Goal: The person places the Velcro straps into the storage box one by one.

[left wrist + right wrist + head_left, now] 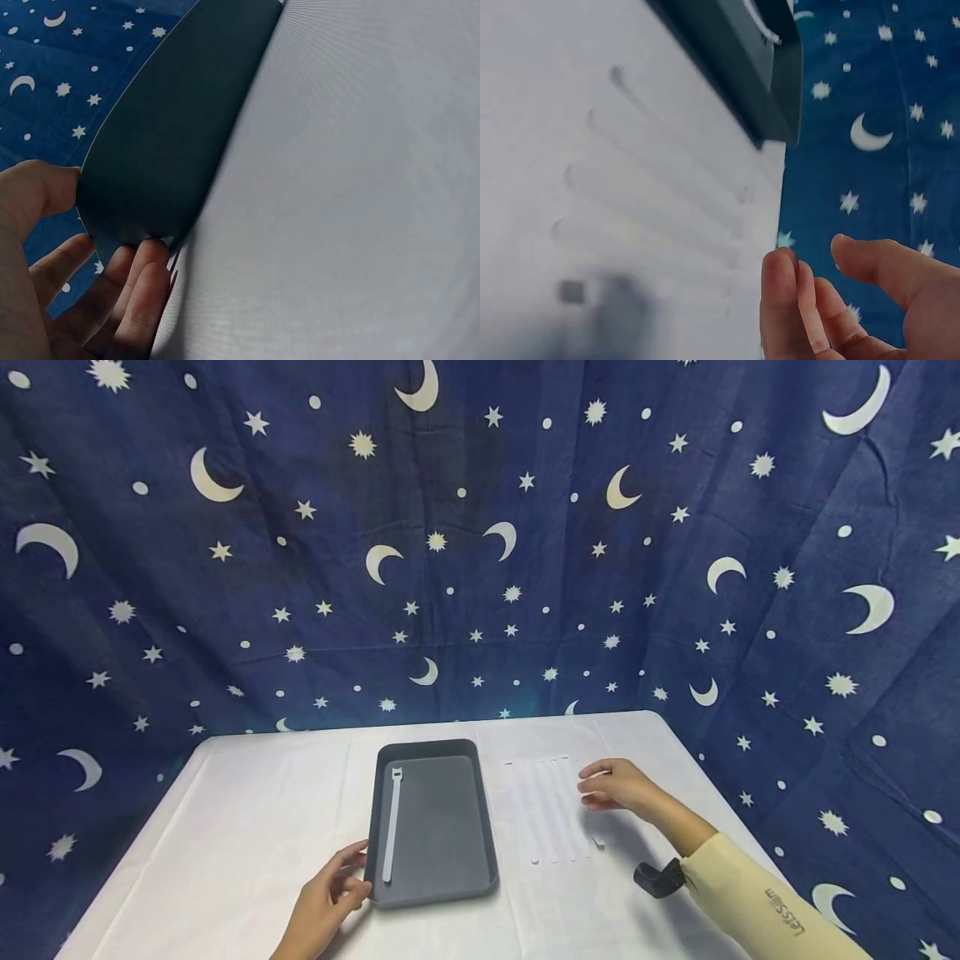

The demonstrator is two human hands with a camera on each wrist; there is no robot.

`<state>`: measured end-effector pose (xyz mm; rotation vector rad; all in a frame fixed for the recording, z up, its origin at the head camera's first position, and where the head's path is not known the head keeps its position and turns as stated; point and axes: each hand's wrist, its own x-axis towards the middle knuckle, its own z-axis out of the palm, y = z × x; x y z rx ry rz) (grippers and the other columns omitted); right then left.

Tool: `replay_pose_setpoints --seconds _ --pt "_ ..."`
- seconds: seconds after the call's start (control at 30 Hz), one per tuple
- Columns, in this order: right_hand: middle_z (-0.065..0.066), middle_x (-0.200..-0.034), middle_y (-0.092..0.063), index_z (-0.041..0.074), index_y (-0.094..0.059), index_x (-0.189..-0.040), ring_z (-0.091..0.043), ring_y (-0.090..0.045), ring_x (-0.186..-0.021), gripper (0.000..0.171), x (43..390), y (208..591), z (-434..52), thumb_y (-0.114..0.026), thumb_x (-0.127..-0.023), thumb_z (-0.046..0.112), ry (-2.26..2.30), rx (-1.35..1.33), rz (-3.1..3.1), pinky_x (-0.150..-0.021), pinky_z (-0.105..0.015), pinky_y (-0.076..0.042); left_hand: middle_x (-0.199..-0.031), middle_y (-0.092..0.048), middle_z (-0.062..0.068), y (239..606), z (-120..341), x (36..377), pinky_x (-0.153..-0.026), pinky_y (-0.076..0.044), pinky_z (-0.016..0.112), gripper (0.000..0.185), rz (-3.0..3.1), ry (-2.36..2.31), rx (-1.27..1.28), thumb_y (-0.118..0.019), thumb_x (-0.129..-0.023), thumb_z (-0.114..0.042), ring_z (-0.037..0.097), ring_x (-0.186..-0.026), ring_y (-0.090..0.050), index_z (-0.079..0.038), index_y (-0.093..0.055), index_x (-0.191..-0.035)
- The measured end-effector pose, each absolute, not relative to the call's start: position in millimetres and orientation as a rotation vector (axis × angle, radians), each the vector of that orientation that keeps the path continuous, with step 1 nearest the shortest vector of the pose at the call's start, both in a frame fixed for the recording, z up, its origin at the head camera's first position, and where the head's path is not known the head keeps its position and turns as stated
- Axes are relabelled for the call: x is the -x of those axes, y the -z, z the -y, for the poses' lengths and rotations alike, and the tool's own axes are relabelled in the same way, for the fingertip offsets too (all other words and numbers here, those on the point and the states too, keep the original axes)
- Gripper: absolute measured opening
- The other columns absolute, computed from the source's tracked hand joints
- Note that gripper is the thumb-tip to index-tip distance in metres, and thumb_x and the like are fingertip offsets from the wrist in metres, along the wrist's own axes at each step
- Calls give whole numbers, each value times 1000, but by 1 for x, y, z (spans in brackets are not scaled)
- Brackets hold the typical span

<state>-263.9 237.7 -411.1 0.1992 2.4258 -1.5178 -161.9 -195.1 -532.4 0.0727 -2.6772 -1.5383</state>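
Observation:
A dark grey tray (450, 868) lies in the middle of a white table (247, 827). One white cable tie (392, 822) lies along the tray's left side. Right of the tray, several more white cable ties (551, 810) lie side by side on the cloth. My right hand (592, 785) hovers at the far right end of that row, its fingers loosely bent and holding nothing. In the right wrist view the right hand (814, 255) shows thumb and fingers apart above the ties (652, 195). My left hand (348, 881) holds the tray's near left corner. The left wrist view shows my thumb (45, 187) and fingers (142, 292) round the tray (172, 135).
A dark blue cloth with moons and stars (480, 543) hangs behind and around the table. The table's far edge runs just beyond the tray, and its right edge slants down past my right forearm. A black strap mount (660, 878) sits on my right wrist.

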Motion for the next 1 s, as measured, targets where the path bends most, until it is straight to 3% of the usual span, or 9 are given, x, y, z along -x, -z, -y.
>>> replay_pose_setpoints --seconds 0.5,0.8,1.0 --pt "-13 -82 -68 -15 -60 -113 -15 -68 -65 35 249 468 -264 -70 -85 4 1535 -340 -2506 -63 -29 -58 -120 -65 7 532 197 159 -63 -51 21 60 2669 1572 -86 -73 -88 -36 1 -74 -64 -15 -52 -139" --pt "-13 -87 -69 -12 -65 -106 -16 -67 -71 32 242 488 -261 -72 -80 6 1429 -359 -2665 -66 -31 -58 -119 -65 5 533 196 161 -64 -51 21 59 2675 1566 -86 -73 -88 -37 1 -75 -64 -16 -52 -139" --pt "-8 -79 -70 -9 -69 -100 -16 -64 -70 32 238 494 -258 -76 -76 11 1312 -325 -2820 -64 -29 -53 -118 -65 5 532 195 161 -64 -51 20 58 2667 1552 -79 -73 -88 -36 1 -75 -64 -16 -53 -139"
